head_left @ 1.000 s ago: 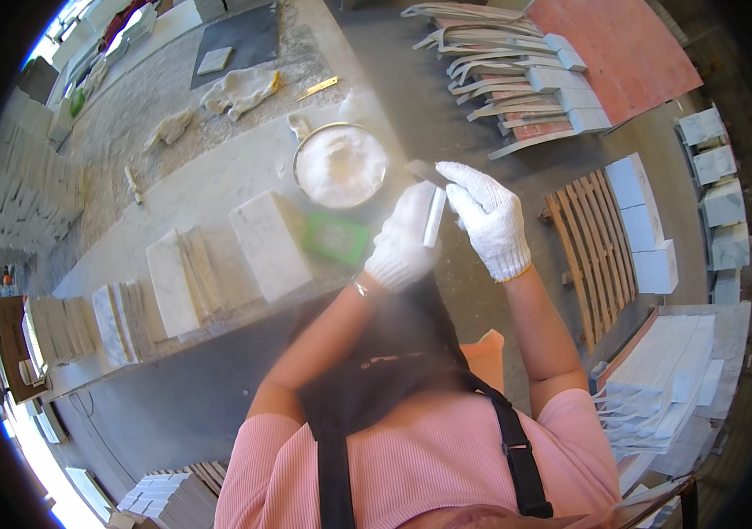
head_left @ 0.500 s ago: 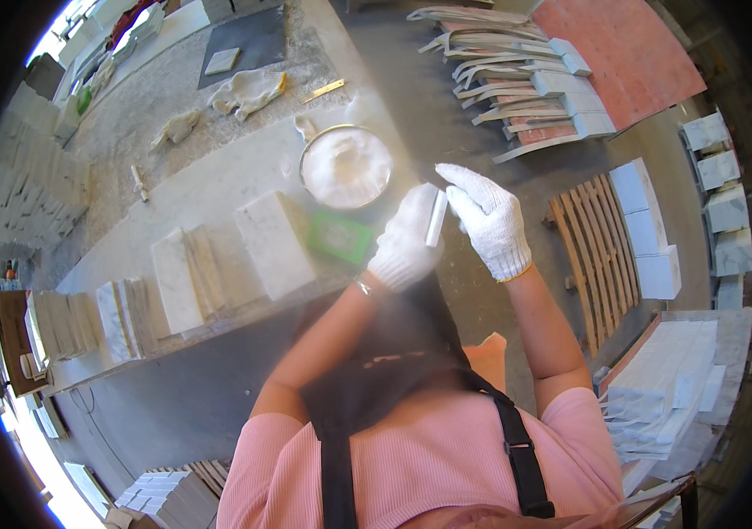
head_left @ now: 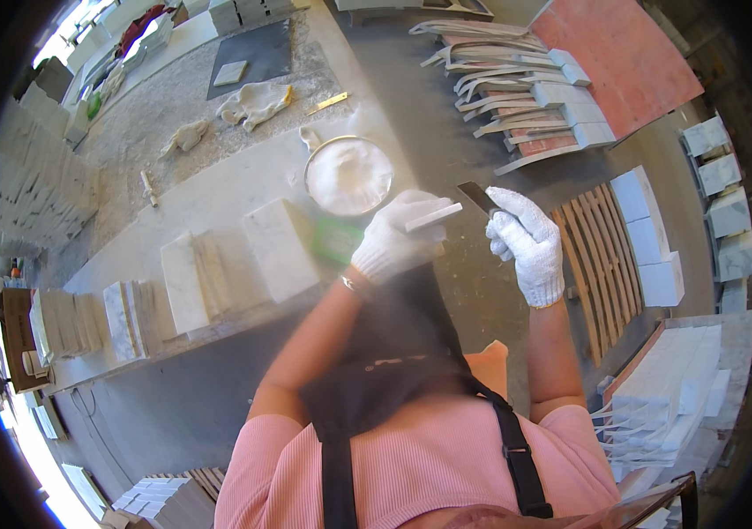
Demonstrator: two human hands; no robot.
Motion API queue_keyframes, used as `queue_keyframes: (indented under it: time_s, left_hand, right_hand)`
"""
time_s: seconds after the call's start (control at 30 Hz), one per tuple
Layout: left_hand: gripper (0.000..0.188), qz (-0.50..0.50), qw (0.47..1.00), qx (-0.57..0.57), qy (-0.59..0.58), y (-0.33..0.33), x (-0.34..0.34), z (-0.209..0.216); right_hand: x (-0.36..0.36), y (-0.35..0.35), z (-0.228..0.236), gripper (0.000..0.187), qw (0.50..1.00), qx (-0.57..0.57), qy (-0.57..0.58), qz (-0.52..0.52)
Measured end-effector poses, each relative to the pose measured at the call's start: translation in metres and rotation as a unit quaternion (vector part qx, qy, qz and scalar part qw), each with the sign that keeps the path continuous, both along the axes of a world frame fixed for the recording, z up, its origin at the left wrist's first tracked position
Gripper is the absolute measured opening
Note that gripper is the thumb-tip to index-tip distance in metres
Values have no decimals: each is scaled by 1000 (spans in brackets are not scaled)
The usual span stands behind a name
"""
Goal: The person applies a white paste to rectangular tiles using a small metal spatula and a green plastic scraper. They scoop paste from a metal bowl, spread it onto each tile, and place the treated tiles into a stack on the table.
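Observation:
My left hand, in a white knit glove, is closed round a thin white tile, seen along its edge. My right hand, gloved the same way, pinches a dark, flat, blade-like strip that points up and left toward the tile. A small gap separates strip and tile. Beyond my left hand, a round bowl of white powder or paste stands on the dusty bench. A bright green block or pad, partly hidden by my left hand, lies beside it.
Several stacks of marbled tiles line the near bench edge. A crumpled glove and a yellow strip lie farther back. To the right are a slatted wooden pallet and white blocks on the floor.
My right hand has drawn away from the tile to the right and down, bringing the dark strip into sight. The tile in my left hand has turned from steep to nearly level.

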State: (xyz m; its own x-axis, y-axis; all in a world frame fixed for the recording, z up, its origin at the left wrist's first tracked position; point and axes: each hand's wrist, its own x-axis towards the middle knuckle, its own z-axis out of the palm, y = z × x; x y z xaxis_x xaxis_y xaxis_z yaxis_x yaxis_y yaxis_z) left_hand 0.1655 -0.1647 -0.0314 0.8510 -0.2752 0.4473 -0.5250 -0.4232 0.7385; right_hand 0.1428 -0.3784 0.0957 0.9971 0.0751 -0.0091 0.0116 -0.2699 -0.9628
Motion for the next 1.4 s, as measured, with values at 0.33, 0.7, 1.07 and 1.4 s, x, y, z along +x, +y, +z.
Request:
queue_keyframes:
  time_s: [0.33, 0.7, 1.07, 1.4]
  left_hand:
    - [36, -156, 982, -18, 106, 37, 32, 31]
    - [41, -191, 956, -140, 171, 52, 38, 0]
    - [32, -125, 928, -66, 344, 37, 35, 38]
    - [30, -137, 952, -2, 275, 42, 40, 24]
  right_hand:
    - [44, -13, -11, 27, 986, -26, 6, 164]
    - [82, 33, -10, 30, 927, -95, -89, 351]
    - [71, 19, -10, 23, 935, -112, -73, 327]
    - [69, 11, -16, 29, 921, -134, -131, 341]
